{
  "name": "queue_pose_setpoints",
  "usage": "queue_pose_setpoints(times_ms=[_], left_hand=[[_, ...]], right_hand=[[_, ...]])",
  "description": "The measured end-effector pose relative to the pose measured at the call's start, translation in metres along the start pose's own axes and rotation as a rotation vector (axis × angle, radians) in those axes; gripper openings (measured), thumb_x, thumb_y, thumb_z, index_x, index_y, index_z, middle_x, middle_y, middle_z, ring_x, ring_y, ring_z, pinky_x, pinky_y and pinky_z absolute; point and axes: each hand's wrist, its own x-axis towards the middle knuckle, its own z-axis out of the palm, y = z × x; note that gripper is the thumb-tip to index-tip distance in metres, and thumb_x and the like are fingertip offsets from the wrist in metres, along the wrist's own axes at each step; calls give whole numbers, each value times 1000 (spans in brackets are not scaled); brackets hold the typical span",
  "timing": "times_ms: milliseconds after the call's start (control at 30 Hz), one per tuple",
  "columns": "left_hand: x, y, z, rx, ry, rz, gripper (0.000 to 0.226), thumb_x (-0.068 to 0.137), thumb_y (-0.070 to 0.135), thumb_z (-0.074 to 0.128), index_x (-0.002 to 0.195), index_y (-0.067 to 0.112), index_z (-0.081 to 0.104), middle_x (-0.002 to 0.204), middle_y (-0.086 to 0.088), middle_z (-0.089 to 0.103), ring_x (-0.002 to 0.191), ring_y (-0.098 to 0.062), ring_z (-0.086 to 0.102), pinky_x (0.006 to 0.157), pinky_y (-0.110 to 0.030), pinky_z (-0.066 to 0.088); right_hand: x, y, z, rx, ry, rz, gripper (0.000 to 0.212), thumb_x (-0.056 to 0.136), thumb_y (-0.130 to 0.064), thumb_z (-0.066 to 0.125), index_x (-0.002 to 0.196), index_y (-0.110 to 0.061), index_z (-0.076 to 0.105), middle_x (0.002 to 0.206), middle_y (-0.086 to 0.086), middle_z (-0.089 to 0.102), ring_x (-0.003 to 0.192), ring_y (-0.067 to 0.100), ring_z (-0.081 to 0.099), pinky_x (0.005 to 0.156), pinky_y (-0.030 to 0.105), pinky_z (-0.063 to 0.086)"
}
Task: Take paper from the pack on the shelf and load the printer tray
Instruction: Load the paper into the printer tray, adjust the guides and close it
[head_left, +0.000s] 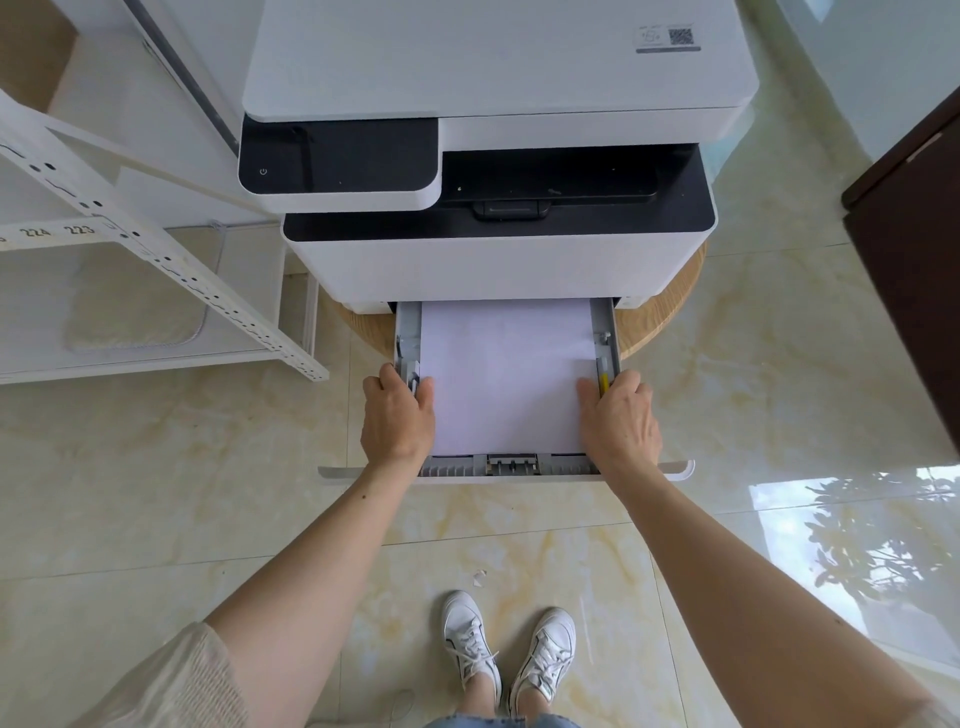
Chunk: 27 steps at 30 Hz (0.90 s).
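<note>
A person's left hand (397, 415) and right hand (618, 421) each clasp a side wall of the pulled-out printer tray (607, 332), thumbs on the paper (506, 374) lying flat between the guides; squaring the stack, then pushing evenly on both sides, should seat it straight. Legible: "224" and "223" on the shelf (57, 231) edge at left

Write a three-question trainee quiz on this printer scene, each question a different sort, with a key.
1. True or false: the paper tray is pulled out of the printer.
2. Where is the paper? A) on the floor B) in the tray C) on the shelf
3. Fill in: the left hand and right hand grip the tray's two ____.

Key: 1 true; 2 B; 3 sides.
</note>
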Motion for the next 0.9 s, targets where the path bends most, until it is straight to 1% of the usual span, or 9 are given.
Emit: queue_pose_setpoints(times_ms=[67,167,233,333,400,500,700,800,900], left_hand=[[-2,0,-1,-25,-9,-22,57,93,51,44,125,4,44,121,-16,49,97,-34,55,65,-36,39],[-4,0,0,10,-28,7,72,85,60,54,127,3,41,122,-15,48,104,-35,56,65,-37,41],[-3,2,-1,1,-36,-6,72,83,58,60,125,4,41,122,-15,48,105,-35,56,64,-38,42],[2,5,-2,-43,-62,-67,72,80,56,65,124,5,40,122,-14,48,105,-36,56,69,-42,47],[3,6,-4,-51,-73,-80,73,78,56,66,125,5,40,123,-14,48,104,-35,56,68,-40,46],[1,4,-6,-48,-85,-79,75,78,57,65,128,7,39,124,-12,47,106,-34,55,68,-38,42],[-4,-1,-8,6,-82,-16,79,80,57,63,137,9,36,130,-13,47,113,-32,54,68,-38,43],[-10,-5,-11,63,-86,53,83,82,54,64,143,10,28,139,-13,42,126,-32,43,73,-42,46],[-18,-16,-15,145,-70,138,89,82,53,65,148,10,23,151,-12,32,135,-33,33,90,-47,47]], right_hand=[[-1,0,0,3,0,-3,46,97,-50,42,111,-6,44,114,16,51,79,33,47,65,37,35],[1,1,0,-17,-3,-4,48,95,-51,47,111,-6,43,116,16,51,93,38,58,65,38,36],[2,-1,2,-13,-2,11,48,94,-51,48,112,-6,43,118,16,51,98,40,59,65,39,38],[2,-3,3,-18,-10,41,48,95,-51,48,113,-7,42,120,15,50,99,41,59,66,40,38],[2,-3,2,-26,-11,42,49,95,-52,47,114,-7,42,121,14,50,99,40,59,67,40,37],[0,-2,0,-34,-14,27,54,92,-57,47,113,-8,42,118,13,50,97,39,59,67,39,38],[-2,-3,-5,-50,-41,21,54,90,-58,50,111,-9,42,117,13,51,100,38,58,67,40,39],[-6,1,-10,-64,-62,-16,53,89,-58,52,111,-10,41,116,13,51,99,37,58,68,40,40],[-12,9,-18,-67,-99,-107,54,87,-54,58,115,-11,41,118,14,52,100,38,57,73,42,45]])
